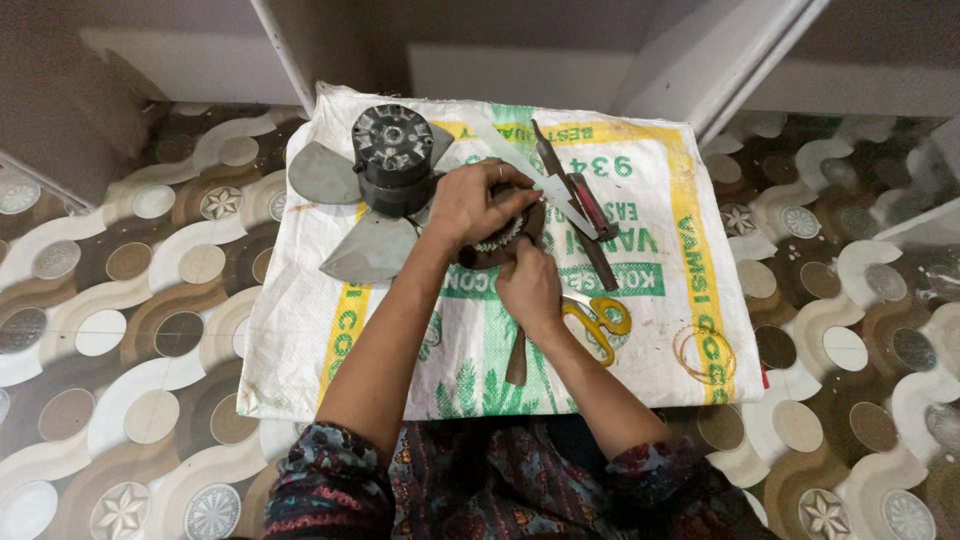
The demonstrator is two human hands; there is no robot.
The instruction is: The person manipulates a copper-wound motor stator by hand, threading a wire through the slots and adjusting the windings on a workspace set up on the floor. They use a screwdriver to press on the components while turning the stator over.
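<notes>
Round wound part (pixel 505 235) mostly hidden under both hands; wooden handle (pixel 517 358) top behind right wrist.

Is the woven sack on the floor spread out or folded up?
Spread out: the sack lies flat, all four edges visible under the tools.

a grey fan motor with three blades (pixel 385 170) sits at about ten o'clock on the white woven sack (pixel 300 340) spread over my patterned tile floor (pixel 120 330). yellow-handled scissors (pixel 600 318) lie toward four o'clock, a coil of thin wire (pixel 704 353) beyond them, and long dark tools (pixel 578 205) rest at one o'clock.
</notes>
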